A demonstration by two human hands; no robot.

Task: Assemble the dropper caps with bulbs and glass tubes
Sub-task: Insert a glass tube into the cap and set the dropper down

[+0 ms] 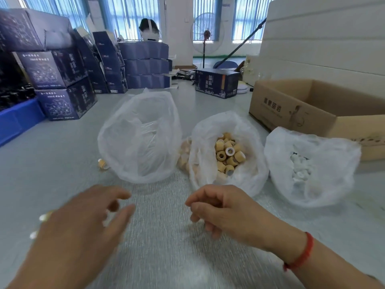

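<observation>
My left hand is blurred by motion low on the left, with its fingers spread toward the middle. A small tan cap seems to sit between its finger and thumb. My right hand hovers opposite with its fingers curled, and a small whitish bulb shows under the fingertips. Behind the hands stand three open plastic bags. The middle bag holds several tan caps. The right bag holds white bulbs. The left bag looks almost transparent and its contents are unclear.
One loose tan cap lies left of the left bag. An open cardboard box stands at the back right. Dark blue cartons and a blue crate line the left. The grey textured mat lies under my hands.
</observation>
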